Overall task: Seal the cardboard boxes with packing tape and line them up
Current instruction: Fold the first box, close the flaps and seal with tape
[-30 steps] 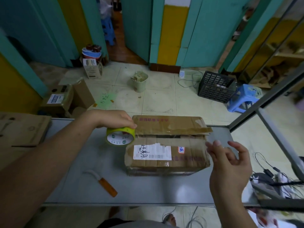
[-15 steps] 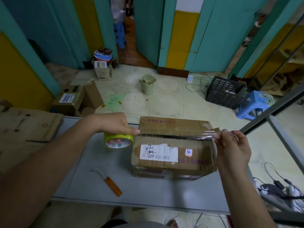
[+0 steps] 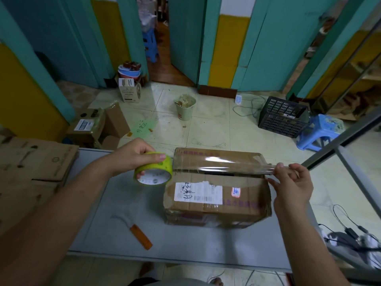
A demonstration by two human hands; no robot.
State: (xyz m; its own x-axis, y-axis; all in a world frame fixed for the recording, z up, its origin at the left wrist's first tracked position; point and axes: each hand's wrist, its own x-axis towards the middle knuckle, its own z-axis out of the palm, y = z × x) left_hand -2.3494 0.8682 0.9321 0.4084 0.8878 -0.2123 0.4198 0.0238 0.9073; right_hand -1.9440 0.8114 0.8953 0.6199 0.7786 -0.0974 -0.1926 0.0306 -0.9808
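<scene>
Your left hand (image 3: 132, 157) gripped the tape roll (image 3: 153, 172); your right hand (image 3: 292, 182) pinched the tape strip (image 3: 222, 164), stretched left-to-right over the box (image 3: 216, 195), along its seam.

Packing room: worn cartons (image 3: 92, 126), plastic crate (image 3: 282, 116), tiled floor (image 3: 208, 129).

**Q:** What lies nearest the left hand (image 3: 132, 155)?

**A:** A small knife with an orange handle and a curved pale blade (image 3: 140, 236). It lies flat on the grey metal tabletop (image 3: 115, 203), on the viewer's side of that hand.

**Q:** And beyond the right hand (image 3: 292, 182)?

**A:** On the tiled floor, a black perforated plastic crate (image 3: 282, 116) sits just beside a blue plastic stool (image 3: 319, 131). Farther off, between the two hands, a pale green bucket (image 3: 185, 107) holding scraps stands upright. Black cables (image 3: 350, 232) trail below the right wrist.
</scene>
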